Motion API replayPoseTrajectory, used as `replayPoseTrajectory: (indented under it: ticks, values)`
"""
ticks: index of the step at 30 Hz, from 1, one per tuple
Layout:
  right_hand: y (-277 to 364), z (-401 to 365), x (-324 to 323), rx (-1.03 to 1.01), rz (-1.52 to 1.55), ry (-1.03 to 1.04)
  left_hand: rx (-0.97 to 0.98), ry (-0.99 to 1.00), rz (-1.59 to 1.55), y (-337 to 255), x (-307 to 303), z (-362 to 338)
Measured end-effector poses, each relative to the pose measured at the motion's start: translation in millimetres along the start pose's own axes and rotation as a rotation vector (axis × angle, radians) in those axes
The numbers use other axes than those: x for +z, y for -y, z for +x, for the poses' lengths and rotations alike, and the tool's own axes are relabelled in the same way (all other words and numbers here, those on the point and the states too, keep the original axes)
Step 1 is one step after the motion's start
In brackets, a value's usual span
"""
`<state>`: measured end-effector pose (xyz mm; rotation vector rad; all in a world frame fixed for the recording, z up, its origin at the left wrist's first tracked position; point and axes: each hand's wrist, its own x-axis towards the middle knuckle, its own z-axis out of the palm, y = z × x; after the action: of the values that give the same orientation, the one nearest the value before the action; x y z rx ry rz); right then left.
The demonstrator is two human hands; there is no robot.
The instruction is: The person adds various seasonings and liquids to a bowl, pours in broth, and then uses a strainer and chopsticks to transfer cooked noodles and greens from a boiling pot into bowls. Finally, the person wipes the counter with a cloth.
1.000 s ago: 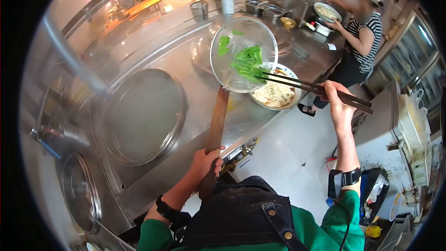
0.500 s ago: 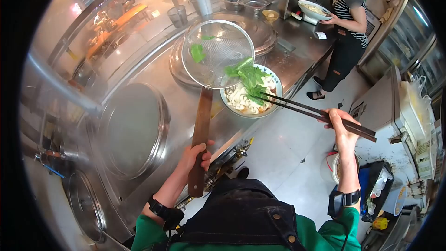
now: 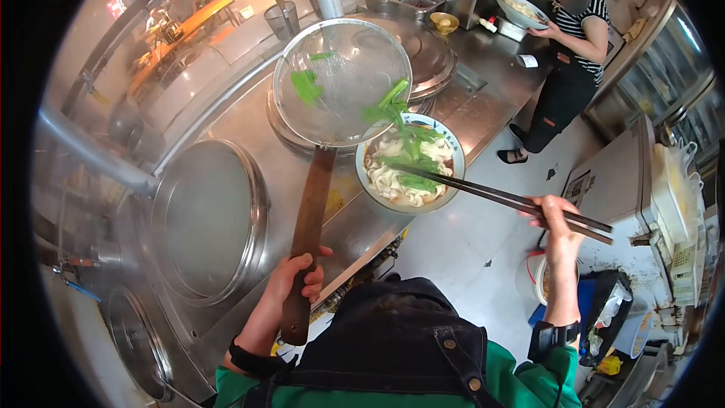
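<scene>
My left hand [image 3: 293, 281] is wrapped round the wooden handle of a mesh strainer [image 3: 343, 68]. Some green leaves [image 3: 306, 86] cling to its mesh, and more hang over its right edge. Below that edge, a bowl [image 3: 455, 153] holds wide white noodles [image 3: 387, 181] with leafy greens [image 3: 415, 153] on top. My right hand [image 3: 555, 221] grips long dark chopsticks [image 3: 495, 194], whose tips rest among the greens in the bowl.
A round vat [image 3: 208, 219] of cloudy liquid stands at the left. Lidded pots [image 3: 427, 53] are behind the strainer. A co-worker [image 3: 578, 38] at the upper right holds another bowl [image 3: 521, 9]. Metal trays and a small yellow bowl [image 3: 444, 23] sit at the back.
The strainer has shifted slightly left and nearer to me. Greens have slid down from it onto the noodles, and the chopstick tips have moved left and lower into the bowl.
</scene>
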<state>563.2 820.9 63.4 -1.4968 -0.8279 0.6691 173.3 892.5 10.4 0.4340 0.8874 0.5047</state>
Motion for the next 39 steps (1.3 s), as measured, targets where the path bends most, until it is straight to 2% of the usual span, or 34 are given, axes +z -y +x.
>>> replayPoseTrajectory:
  ticks: [4, 7, 10, 11, 14, 22, 26, 27, 28, 30, 33, 39]
  values:
    - [20.4, 12.3, -31.4, -0.152, 0.065, -0.147, -0.011, -0.039, 0.053, -20.0, 5.2, 9.0]
    - [26.3, 42.5, -43.3, -0.264, 0.227, -0.299, -0.006, 0.024, 0.115, -40.5, 19.6, 33.4]
    - [29.2, 82.7, -57.6, -0.265, 0.283, -0.390, 0.005, 0.045, 0.162, -72.8, 52.4, 66.8]
    - [28.0, 99.2, -66.4, -0.262, 0.323, -0.384, -0.010, 0.115, 0.187, -85.4, 65.2, 82.5]
    - [29.0, 158.1, -90.9, -0.288, 0.408, -0.411, -0.068, 0.247, 0.127, -118.6, 113.8, 132.2]
    - [42.8, 360.4, -156.4, -0.430, 0.598, -0.338, 0.030, 0.431, 0.137, -204.1, 289.7, 309.7]
    - [46.9, 481.9, -170.9, -0.469, 0.592, -0.390, 0.140, 0.335, 0.247, -237.8, 391.7, 385.6]
    - [42.4, 516.6, -175.7, -0.481, 0.592, -0.383, 0.138, 0.330, 0.231, -243.6, 410.3, 406.4]
    - [58.1, 521.1, -167.7, -0.391, 0.619, -0.364, 0.136, 0.325, 0.217, -249.7, 428.9, 426.0]
    - [53.0, 570.0, -163.8, -0.428, 0.694, -0.303, 0.179, 0.250, 0.254, -254.7, 457.7, 461.9]
    - [41.6, 627.8, -152.6, -0.409, 0.749, -0.265, 0.355, 0.133, 0.431, -261.2, 489.6, 503.1]
    - [29.0, 693.0, -116.9, -0.348, 0.901, -0.204, 0.469, 0.023, 0.515, -271.9, 521.2, 543.0]
